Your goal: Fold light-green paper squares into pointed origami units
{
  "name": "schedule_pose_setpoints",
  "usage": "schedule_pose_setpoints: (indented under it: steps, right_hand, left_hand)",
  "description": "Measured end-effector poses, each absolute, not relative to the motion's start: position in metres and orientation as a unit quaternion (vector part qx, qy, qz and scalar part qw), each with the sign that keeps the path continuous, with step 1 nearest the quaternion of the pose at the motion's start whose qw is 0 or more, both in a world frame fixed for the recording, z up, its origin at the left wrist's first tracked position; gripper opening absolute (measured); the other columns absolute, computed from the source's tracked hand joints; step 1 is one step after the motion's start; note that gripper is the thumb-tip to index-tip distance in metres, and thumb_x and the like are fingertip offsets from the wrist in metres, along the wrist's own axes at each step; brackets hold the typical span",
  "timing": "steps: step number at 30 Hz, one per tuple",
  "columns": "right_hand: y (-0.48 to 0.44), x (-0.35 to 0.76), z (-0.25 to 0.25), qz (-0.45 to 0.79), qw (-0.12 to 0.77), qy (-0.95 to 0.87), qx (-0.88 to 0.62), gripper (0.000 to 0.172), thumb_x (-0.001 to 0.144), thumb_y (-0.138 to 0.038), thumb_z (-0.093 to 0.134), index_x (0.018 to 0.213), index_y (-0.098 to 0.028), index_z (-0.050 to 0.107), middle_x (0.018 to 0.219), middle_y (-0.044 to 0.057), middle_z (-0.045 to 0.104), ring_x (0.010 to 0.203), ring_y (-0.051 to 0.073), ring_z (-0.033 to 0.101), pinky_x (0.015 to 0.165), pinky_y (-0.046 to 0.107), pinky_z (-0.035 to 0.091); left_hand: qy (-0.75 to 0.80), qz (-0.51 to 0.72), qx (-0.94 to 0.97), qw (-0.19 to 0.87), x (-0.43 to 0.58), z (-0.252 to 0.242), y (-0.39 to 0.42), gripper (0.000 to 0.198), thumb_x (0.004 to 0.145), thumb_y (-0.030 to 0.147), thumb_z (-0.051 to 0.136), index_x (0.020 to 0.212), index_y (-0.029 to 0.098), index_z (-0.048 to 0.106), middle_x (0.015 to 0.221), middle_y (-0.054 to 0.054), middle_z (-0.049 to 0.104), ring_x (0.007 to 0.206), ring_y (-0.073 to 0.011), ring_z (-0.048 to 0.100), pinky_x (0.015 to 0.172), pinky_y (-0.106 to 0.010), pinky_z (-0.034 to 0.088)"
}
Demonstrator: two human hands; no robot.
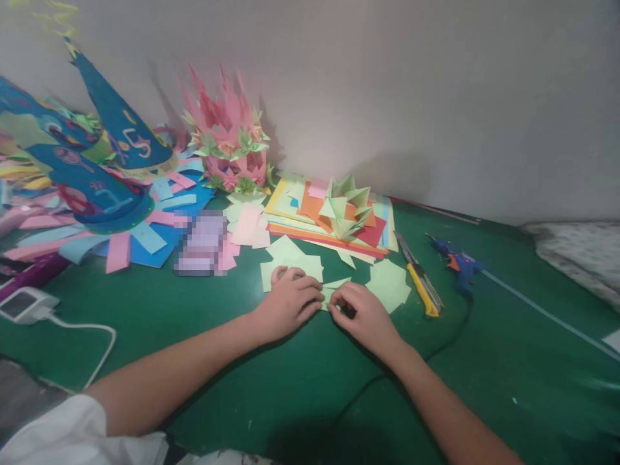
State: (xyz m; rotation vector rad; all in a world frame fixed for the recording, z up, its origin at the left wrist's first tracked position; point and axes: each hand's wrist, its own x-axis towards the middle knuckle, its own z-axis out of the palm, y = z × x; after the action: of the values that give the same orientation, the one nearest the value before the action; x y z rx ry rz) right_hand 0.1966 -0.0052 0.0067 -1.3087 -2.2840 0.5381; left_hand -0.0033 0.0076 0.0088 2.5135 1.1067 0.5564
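Near the middle of the green table, a small folded light green paper (334, 290) lies between my hands. My left hand (289, 303) holds it down at its left edge with bent fingers; the thumb is hidden. At the paper's right edge, my right hand (365, 316) pinches it between thumb and curled fingers. Behind my left hand are loose light green paper pieces (288, 252), and more green pieces (390, 284) lie just beyond my right hand.
Stacked coloured sheets (290, 223) carry a folded green paper piece (346, 210). To the right lie a yellow cutter knife (420, 281) and a blue glue gun (458, 261) with its cord. A pink paper crown (230, 142), blue cone hats (121, 126) and a white charger (26, 305) stand leftward.
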Motion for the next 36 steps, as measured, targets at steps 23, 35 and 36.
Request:
schedule_pose_setpoints:
  steps: [23,35,36]
  right_hand:
    - [-0.0029,0.1952,0.0079,0.235,0.225,-0.795,-0.511,0.009,0.080,-0.016,0.055,0.074,-0.021,0.050,0.066,-0.002,0.050,0.062,0.014,0.047,0.057,0.025,0.037]
    - [-0.0014,0.1949,0.0058,0.257,0.227,-0.778,-0.527,0.011,0.078,-0.015,0.057,0.072,-0.021,0.050,0.066,-0.003,0.047,0.063,0.014,0.046,0.056,0.025,0.037]
    - [-0.0012,0.1950,0.0052,0.258,0.226,-0.777,-0.528,0.011,0.078,-0.015,0.057,0.072,-0.021,0.050,0.066,-0.003,0.047,0.063,0.014,0.047,0.057,0.025,0.037]
  left_hand:
    - [0.392,0.207,0.886,0.134,-0.0011,0.0079,0.0050,0.015,0.090,0.028,0.053,0.084,0.025,0.066,0.103,0.001,0.066,0.102,-0.0204,0.048,0.095,-0.047,0.018]
    - [0.335,0.217,0.909,0.118,-0.0017,0.0019,0.0089,0.019,0.094,0.022,0.046,0.085,0.022,0.063,0.091,0.002,0.067,0.096,-0.0146,0.054,0.099,-0.041,0.017]
    - [0.333,0.217,0.910,0.115,-0.0021,0.0011,0.0087,0.019,0.094,0.022,0.046,0.086,0.023,0.063,0.091,0.002,0.067,0.097,-0.0148,0.054,0.099,-0.042,0.016]
